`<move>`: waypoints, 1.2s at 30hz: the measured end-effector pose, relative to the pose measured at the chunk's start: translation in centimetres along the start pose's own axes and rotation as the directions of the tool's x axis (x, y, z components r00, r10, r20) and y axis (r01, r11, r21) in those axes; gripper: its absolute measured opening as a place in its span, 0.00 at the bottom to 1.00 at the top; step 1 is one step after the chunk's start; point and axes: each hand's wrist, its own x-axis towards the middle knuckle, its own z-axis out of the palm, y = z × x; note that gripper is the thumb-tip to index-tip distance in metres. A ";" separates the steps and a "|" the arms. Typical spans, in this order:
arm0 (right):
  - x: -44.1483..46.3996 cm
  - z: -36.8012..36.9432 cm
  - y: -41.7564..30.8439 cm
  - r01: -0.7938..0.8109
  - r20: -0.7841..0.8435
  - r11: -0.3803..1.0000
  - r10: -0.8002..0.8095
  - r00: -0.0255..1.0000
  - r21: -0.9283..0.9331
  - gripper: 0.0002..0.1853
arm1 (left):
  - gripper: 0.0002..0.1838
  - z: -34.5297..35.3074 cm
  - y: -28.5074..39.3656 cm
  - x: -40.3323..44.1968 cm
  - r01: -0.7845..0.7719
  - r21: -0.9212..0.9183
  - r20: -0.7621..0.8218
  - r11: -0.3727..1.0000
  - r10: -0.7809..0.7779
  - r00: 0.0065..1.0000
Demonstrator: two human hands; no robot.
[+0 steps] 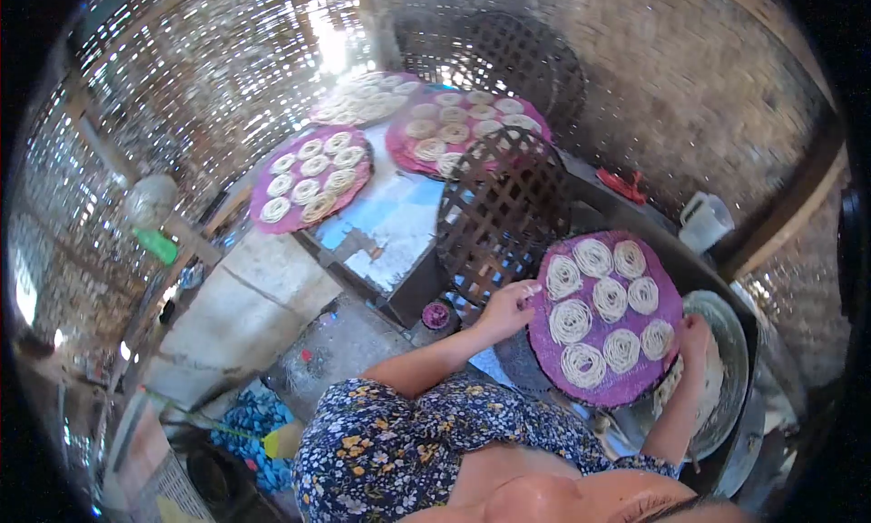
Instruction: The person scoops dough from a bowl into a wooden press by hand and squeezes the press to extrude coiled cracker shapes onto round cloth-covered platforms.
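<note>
My left hand [508, 310] grips the left edge of a round tray [626, 387] with a purple surface, thumb and fingers closed at its rim. On the opposite side my right hand [696, 337] holds the right edge, fingers partly hidden by the tray. Several pale coils of noodle-like dough [610, 299] lie in rows on it. The tray is held up in front of me, tilted towards my face. Beneath its right side sits a large round basin [733, 360] containing pale dough or batter. A dark woven rack [504, 201] leans just beyond my left hand.
More purple trays of coils [313, 178] rest on a table [399, 224] at the back. A white plastic jug [706, 222] and a red bag [621, 185] are on the right ledge. A purple round object [436, 315] lies by the table's corner. Woven bamboo walls surround the space.
</note>
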 end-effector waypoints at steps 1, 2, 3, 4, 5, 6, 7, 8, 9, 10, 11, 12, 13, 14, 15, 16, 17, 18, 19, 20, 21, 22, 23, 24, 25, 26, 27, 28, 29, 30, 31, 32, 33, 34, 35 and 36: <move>-0.5 -1.0 -0.9 0.005 0.024 0.999 -0.006 1.000 0.044 0.13 | 0.24 0.1 0.3 0.0 0.023 -0.018 0.011 1.000 -0.023 1.000; -0.7 -1.4 -1.4 0.010 0.052 0.996 -0.015 0.999 0.087 0.12 | 0.24 0.1 0.8 0.2 0.038 -0.016 0.025 0.999 -0.038 0.999; -0.3 -0.9 -0.6 0.042 0.098 0.986 -0.058 0.993 0.160 0.13 | 0.24 -0.1 1.6 0.4 0.055 -0.014 0.036 0.998 -0.054 0.998; 0.5 -0.4 0.8 0.069 0.142 0.970 -0.104 0.984 0.233 0.13 | 0.25 -0.2 2.0 0.6 0.071 -0.013 0.048 0.997 -0.070 0.996; 1.3 0.0 1.2 0.078 0.201 0.949 -0.145 0.969 0.306 0.14 | 0.26 -0.3 2.4 0.9 0.053 -0.020 0.051 0.998 -0.052 0.997; 1.3 -0.3 0.6 0.079 0.196 0.934 -0.156 0.968 0.348 0.15 | 0.27 -0.1 2.2 1.1 0.044 -0.025 0.051 0.999 -0.043 0.998; 0.7 -1.5 -0.5 0.074 0.197 0.917 -0.162 0.967 0.392 0.16 | 0.27 0.0 2.4 1.5 0.025 -0.031 0.050 0.999 -0.024 0.998; 0.3 -2.4 -1.2 0.065 0.199 0.899 -0.166 0.966 0.433 0.16 | 0.27 -0.1 2.7 1.6 0.006 -0.036 0.052 0.999 -0.004 0.999; 0.6 -2.8 -1.0 0.094 0.182 0.890 -0.193 0.964 0.446 0.16 | 0.26 -0.9 4.4 1.9 0.097 -0.027 0.123 0.995 -0.093 0.988; 1.1 -3.1 -0.7 0.120 0.165 0.881 -0.217 0.962 0.458 0.16 | 0.27 -1.1 4.7 2.0 0.058 -0.072 0.106 0.996 -0.050 0.993; 1.4 -3.6 -0.5 0.143 0.147 0.872 -0.236 0.961 0.468 0.17 | 0.27 -1.0 4.7 2.2 0.016 -0.116 0.091 0.993 -0.005 0.996; 0.9 -5.2 -2.1 0.117 0.156 0.857 -0.223 0.962 0.503 0.17 | 0.27 -1.1 4.8 2.5 -0.020 -0.158 0.083 0.987 0.033 0.996; -0.1 -7.5 -4.4 0.096 0.159 0.840 -0.211 0.964 0.533 0.16 | 0.27 -1.3 4.6 2.7 -0.128 -0.111 0.037 0.986 0.133 0.990; -0.8 -8.7 -5.9 0.073 0.164 0.825 -0.197 0.967 0.561 0.16 | 0.27 -2.0 5.0 2.7 -0.106 -0.136 0.050 0.985 0.113 0.992; 0.2 -8.7 -4.8 0.135 0.120 0.800 -0.250 0.961 0.585 0.17 | 0.28 -3.1 6.1 2.7 -0.084 -0.161 0.065 0.983 0.095 0.993; -0.9 -10.7 -7.3 0.134 0.126 0.787 -0.259 0.958 0.603 0.17 | 0.28 -4.4 7.4 2.7 -0.061 -0.187 0.082 0.980 0.078 0.994; -1.3 -12.6 -8.9 0.171 0.127 0.818 -0.284 0.950 0.550 0.17 | 0.27 -6.0 8.8 2.7 -0.006 -0.194 0.116 0.981 0.029 0.993; -1.6 -14.2 -10.2 0.206 0.130 0.845 -0.306 0.943 0.493 0.16 | 0.27 -7.7 9.6 2.6 0.021 -0.214 0.137 0.977 0.009 0.991; -2.2 -15.5 -11.1 0.219 0.111 0.823 -0.322 0.940 0.525 0.17 | 0.27 -9.4 10.2 2.3 0.045 -0.237 0.160 0.970 -0.007 0.987; -2.3 -16.5 -12.0 0.235 0.090 0.796 -0.340 0.936 0.558 0.17 | 0.27 -11.0 10.6 2.3 0.068 -0.255 0.180 0.965 -0.022 0.983; -2.4 -17.4 -13.1 0.252 0.068 0.766 -0.358 0.931 0.591 0.17 | 0.28 -12.5 10.7 2.2 0.062 -0.301 0.141 0.952 -0.020 0.990; -2.4 -18.1 -14.2 0.306 0.048 0.755 -0.407 0.912 0.581 0.18 | 0.27 -14.3 10.4 2.3 0.040 -0.356 0.133 0.934 0.009 0.991; -2.3 -18.8 -15.5 0.360 0.028 0.739 -0.455 0.890 0.569 0.18 | 0.27 -16.4 10.5 2.2 -0.042 -0.392 0.091 0.919 0.084 0.992; -2.3 -19.0 -17.2 0.413 0.010 0.720 -0.503 0.864 0.558 0.19 | 0.27 -18.8 10.7 2.0 -0.123 -0.422 0.045 0.898 0.157 0.987; -2.6 -19.0 -19.8 0.424 -0.005 0.711 -0.510 0.860 0.561 0.19 | 0.26 -21.7 10.5 1.9 -0.081 -0.412 0.055 0.908 0.114 0.992; -4.7 -19.1 -24.5 0.424 -0.022 0.710 -0.500 0.866 0.562 0.19 | 0.26 -26.6 10.4 1.3 -0.035 -0.402 0.082 0.915 0.075 0.994; -5.3 -18.5 -27.9 0.432 -0.044 0.700 -0.499 0.866 0.568 0.20 | 0.26 -29.8 10.0 1.2 0.004 -0.384 0.098 0.923 0.037 0.994; -6.0 -17.7 -31.0 0.456 -0.042 0.690 -0.526 0.849 0.563 0.20 | 0.26 -32.8 9.7 1.0 0.016 -0.387 0.076 0.922 0.014 0.997; -6.6 -16.6 -34.3 0.479 -0.043 0.678 -0.553 0.832 0.557 0.20 | 0.26 -35.8 9.5 0.8 0.026 -0.390 0.053 0.921 -0.006 0.999; -7.2 -15.3 -37.5 0.502 -0.037 0.668 -0.580 0.813 0.549 0.20 | 0.27 -38.6 9.0 0.5 0.040 -0.397 0.029 0.917 -0.031 0.999; -7.6 -13.9 -40.6 0.494 -0.018 0.660 -0.589 0.808 0.566 0.20 | 0.26 -41.6 8.1 0.3 0.039 -0.332 -0.001 0.942 -0.041 0.999; -7.9 -12.3 -43.5 0.486 0.003 0.654 -0.598 0.801 0.580 0.20 | 0.26 -44.5 6.7 0.3 0.039 -0.271 -0.035 0.962 -0.051 0.998; -8.3 -11.0 -46.5 0.462 0.027 0.647 -0.597 0.802 0.607 0.21 | 0.25 -47.2 5.8 0.1 0.048 -0.219 -0.060 0.975 -0.063 0.996; -8.2 -8.6 -49.1 0.445 0.039 0.630 -0.603 0.797 0.637 0.21 | 0.25 -49.3 4.1 -0.3 0.066 -0.253 -0.095 0.965 -0.093 0.991; -8.5 -6.8 -51.8 0.511 0.017 0.607 -0.654 0.756 0.609 0.21 | 0.26 -51.3 2.5 -0.7 0.080 -0.283 -0.127 0.956 -0.120 0.985; -8.5 -4.8 -54.4 0.569 -0.001 0.580 -0.700 0.714 0.583 0.21 | 0.26 -53.2 0.9 -1.0 0.097 -0.310 -0.156 0.946 -0.151 0.976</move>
